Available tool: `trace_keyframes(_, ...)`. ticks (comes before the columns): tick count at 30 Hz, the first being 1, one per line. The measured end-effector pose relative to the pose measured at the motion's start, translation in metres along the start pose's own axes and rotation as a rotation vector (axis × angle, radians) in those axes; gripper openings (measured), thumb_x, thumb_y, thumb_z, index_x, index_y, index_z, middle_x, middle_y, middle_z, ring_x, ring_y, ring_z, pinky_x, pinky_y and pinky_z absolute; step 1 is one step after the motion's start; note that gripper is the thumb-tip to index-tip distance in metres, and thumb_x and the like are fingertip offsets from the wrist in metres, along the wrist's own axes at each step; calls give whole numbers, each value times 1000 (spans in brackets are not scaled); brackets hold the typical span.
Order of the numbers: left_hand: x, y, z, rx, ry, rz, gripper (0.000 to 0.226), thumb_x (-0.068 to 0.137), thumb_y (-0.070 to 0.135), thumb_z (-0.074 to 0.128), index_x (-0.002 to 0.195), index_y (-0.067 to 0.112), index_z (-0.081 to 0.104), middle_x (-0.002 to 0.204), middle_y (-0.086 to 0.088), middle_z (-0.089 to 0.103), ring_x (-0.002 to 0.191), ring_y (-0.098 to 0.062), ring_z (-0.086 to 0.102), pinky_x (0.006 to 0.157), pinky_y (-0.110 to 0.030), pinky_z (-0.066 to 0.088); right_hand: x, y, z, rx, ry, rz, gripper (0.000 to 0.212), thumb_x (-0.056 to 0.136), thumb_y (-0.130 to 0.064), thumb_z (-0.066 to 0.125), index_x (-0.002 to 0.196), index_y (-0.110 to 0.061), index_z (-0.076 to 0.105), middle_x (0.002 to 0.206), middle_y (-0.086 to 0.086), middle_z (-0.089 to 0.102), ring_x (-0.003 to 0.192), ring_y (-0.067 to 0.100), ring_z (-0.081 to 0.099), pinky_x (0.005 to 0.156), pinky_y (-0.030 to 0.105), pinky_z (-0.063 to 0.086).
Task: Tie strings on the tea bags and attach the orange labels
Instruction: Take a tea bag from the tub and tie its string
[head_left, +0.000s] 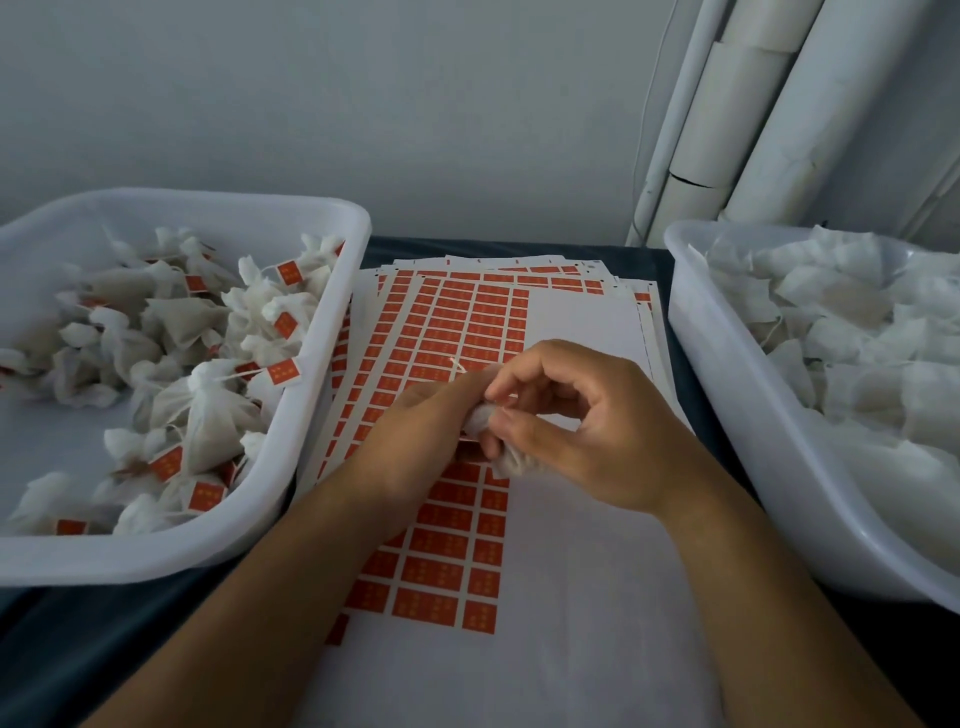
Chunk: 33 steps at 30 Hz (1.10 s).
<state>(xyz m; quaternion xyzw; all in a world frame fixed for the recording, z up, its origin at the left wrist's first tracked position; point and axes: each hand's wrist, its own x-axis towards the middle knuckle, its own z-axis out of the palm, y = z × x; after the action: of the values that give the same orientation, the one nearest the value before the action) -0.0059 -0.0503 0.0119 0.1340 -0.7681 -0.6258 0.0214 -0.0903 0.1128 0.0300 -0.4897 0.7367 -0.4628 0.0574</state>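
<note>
Head view: mid-tying, by the look of it; tea bag (501, 441) held over label sheets (457, 332) on worktop; left hand (415, 431) and right hand (582, 431) fingers (511, 421) pinching its gathered neck; string barely visible; next, probably, knot cinched, then orange label peeled and pressed on.

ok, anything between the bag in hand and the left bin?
Nothing visible. Both hands hold the tea bag over the label sheets; the path left to the bin of finished bags crosses only flat sheets, then its raised rim.
</note>
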Motion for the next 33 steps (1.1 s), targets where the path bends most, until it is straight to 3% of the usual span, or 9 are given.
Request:
trace_keyframes(3, 0, 0, 0, -33, 38, -53, 46, 103, 54, 43, 84, 34, 79, 83, 5, 77, 88, -10, 74, 98, -46, 53, 0, 1, 1, -52, -1, 4, 15, 95, -24, 72, 109, -21, 74, 104, -18, 66, 100, 11, 68, 85, 24, 58)
trace_keyframes(6, 3, -2, -1, -70, 75, -97, 50, 101, 62, 42, 89, 33, 80, 91, 2, 79, 92, -15, 76, 100, -48, 52, 1, 1, 2, -113, -6, 11, 18, 98, -27, 67, 115, -25, 74, 109, -21, 65, 104, 6, 65, 86, 19, 56)
trace_keyframes(10, 8, -7, -3, -56, 146, -158, 49, 95, 74, 36, 86, 48, 76, 90, 10, 79, 85, -6, 76, 91, -41, 53, 1, 0, 6, -190, -4, 28, 23, 100, -34, 63, 119, -28, 73, 112, -20, 66, 105, 1, 63, 89, 16, 53)
trace_keyframes(13, 11, -7, -5, -34, 186, -190, 57, 96, 75, 32, 81, 46, 78, 84, 11, 78, 78, -2, 75, 79, -35, 51, 1, -2, 6, -213, -24, 48, 28, 98, -45, 64, 119, -30, 73, 112, -22, 67, 104, 2, 63, 86, 18, 55)
trace_keyframes(19, 6, -6, -6, 19, 111, -182, 74, 88, 82, 23, 93, 37, 81, 97, 11, 78, 98, -11, 74, 104, -48, 46, 0, 0, 4, -290, -28, 87, 28, 95, -45, 69, 118, -30, 69, 114, -19, 65, 102, 4, 62, 89, 21, 55)
trace_keyframes(23, 5, -3, -4, 38, 81, -164, 71, 86, 83, 24, 95, 40, 80, 100, 12, 78, 105, -13, 71, 107, -51, 44, 2, 1, 6, -267, 49, 104, 19, 94, -43, 71, 108, -29, 71, 105, -17, 68, 95, 4, 63, 81, 17, 54)
trace_keyframes(26, 4, -2, -6, 39, 73, -123, 76, 80, 88, 26, 108, 39, 77, 107, 13, 76, 109, -13, 69, 108, -52, 44, 4, 1, 7, -214, 114, 117, 17, 95, -36, 73, 108, -26, 72, 106, -14, 69, 96, 5, 64, 82, 15, 54)
trace_keyframes(33, 0, 0, -8, 85, 46, -39, 71, 86, 82, 24, 108, 41, 77, 114, 14, 74, 114, -13, 66, 111, -54, 39, 3, 2, 4, -195, 87, 108, 19, 94, -34, 74, 112, -28, 71, 110, -20, 67, 99, 1, 64, 85, 12, 52)
